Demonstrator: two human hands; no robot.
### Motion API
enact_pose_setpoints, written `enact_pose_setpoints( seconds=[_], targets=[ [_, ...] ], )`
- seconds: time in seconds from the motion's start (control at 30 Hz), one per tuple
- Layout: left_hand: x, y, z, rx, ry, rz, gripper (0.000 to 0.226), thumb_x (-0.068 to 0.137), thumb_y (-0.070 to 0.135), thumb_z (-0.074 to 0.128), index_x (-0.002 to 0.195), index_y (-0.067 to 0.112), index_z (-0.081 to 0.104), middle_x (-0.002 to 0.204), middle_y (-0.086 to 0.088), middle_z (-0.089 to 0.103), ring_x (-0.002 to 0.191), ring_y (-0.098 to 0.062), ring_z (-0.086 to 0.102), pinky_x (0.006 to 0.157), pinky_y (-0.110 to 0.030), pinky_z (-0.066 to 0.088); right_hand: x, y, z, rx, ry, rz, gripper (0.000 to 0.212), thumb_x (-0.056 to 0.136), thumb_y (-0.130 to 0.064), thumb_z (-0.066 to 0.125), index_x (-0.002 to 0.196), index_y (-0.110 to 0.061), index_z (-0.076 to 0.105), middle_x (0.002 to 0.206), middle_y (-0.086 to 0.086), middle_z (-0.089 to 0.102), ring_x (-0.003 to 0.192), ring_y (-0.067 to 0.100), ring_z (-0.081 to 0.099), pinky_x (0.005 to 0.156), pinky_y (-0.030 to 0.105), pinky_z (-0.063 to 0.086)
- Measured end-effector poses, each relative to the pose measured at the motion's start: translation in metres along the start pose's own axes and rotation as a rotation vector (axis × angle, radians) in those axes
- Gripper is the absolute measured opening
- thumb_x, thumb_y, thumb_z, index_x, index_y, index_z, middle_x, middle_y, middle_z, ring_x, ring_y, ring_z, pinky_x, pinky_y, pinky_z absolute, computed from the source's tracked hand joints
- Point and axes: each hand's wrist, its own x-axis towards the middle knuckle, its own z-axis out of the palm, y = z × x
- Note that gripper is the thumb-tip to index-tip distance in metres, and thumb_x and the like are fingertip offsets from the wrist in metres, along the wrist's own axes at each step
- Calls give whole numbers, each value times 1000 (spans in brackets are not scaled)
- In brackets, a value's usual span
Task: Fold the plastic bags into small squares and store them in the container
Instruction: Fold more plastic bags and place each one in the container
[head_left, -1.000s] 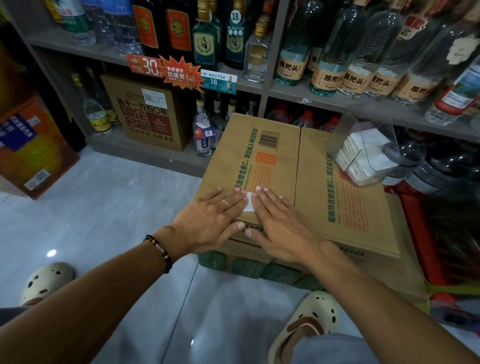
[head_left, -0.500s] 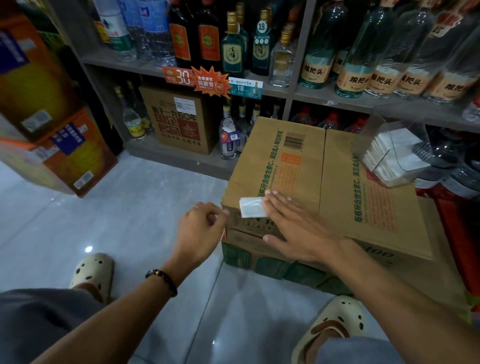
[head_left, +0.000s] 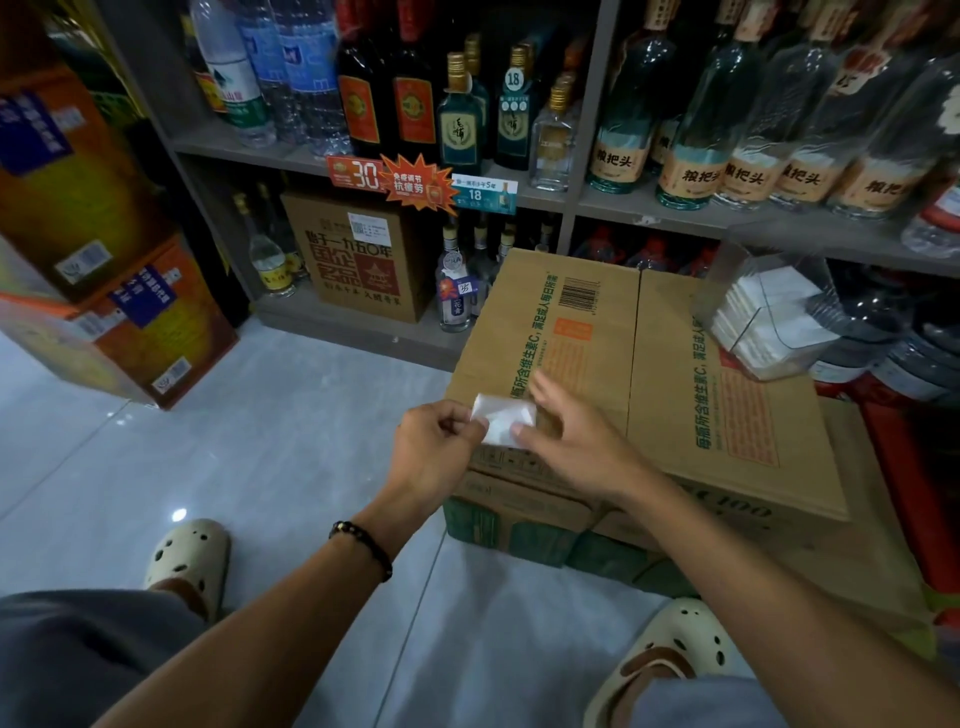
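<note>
At the near corner of the brown cardboard carton (head_left: 613, 364) the person holds a small white folded plastic bag (head_left: 503, 425), already down to a compact square. The left hand (head_left: 434, 457) pinches its left edge between thumb and curled fingers; the right hand (head_left: 566, 441) lies loose and flat-fingered, the thumb touching the square's right edge. The bundle looks feather-light, soft and slippery, likely to spring open if released, so a firm pinch across the folded layers seems the best hold. The clear plastic container (head_left: 769, 312), well apart at the carton's far right, already shows stacked white squares.
</note>
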Motion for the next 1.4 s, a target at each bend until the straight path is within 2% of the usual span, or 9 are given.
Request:
enact_pose_setpoints(
  seconds=[0.1,0.2,0.4,0.67,0.9,1.07,1.17,1.3,1.4],
  targets=[
    [-1,19,4,-85,-60,24,12,91,17,67,80,12,69,78,-6,68,71,-16,63,65,-29,54,-1,1,-14,471,157,172,71,91,-22,70,152,-14,35,128,0,66,114,12,63,96,28,51],
    [-2,42,16,-101,-119,79,11,91,19,68,80,15,69,80,-4,70,74,-17,65,66,-32,56,-9,2,-31,692,205,258,22,92,-14,68,114,-10,68,98,8,75,82,18,69,70,29,57],
    [3,73,55,-54,-196,199,7,90,23,68,91,16,68,75,4,65,60,2,57,54,-16,48,-30,9,-76,587,396,303,5,93,-16,67,92,-16,72,78,3,75,68,17,63,54,27,48],
    [31,133,135,459,-324,528,58,86,50,65,135,30,42,106,8,57,88,-11,60,81,-36,53,-63,63,-185,277,655,290,13,93,-4,64,81,-7,68,72,7,67,54,8,58,52,19,45],
    [65,162,216,707,-327,599,100,68,75,66,143,33,15,139,-9,35,121,-30,50,88,-44,49,-34,101,-257,4,686,303,21,90,-9,69,72,-20,68,62,-10,66,59,7,59,61,26,46],
    [76,155,233,751,-253,703,102,68,84,58,144,30,16,150,-2,28,128,-26,46,91,-44,49,-7,108,-261,-215,596,300,25,89,-13,70,67,-23,63,65,-6,60,63,11,56,64,25,43],
    [79,155,233,743,-255,711,97,70,77,57,144,31,17,153,1,23,128,-25,46,88,-43,51,4,103,-254,-366,525,314,8,91,-19,69,84,-17,72,81,-2,66,82,16,62,78,30,51],
    [88,152,232,739,-222,745,89,74,60,72,142,34,20,157,6,18,135,-21,40,89,-42,51,4,100,-243,-586,501,325,23,94,-24,62,113,-14,68,106,5,66,106,24,58,88,41,51],
    [94,151,232,747,-222,759,90,72,64,72,140,35,20,157,6,20,135,-21,40,88,-43,52,-12,102,-245,-703,622,123,30,95,-22,59,124,-15,62,119,1,58,114,19,51,91,39,49]
  ],
)
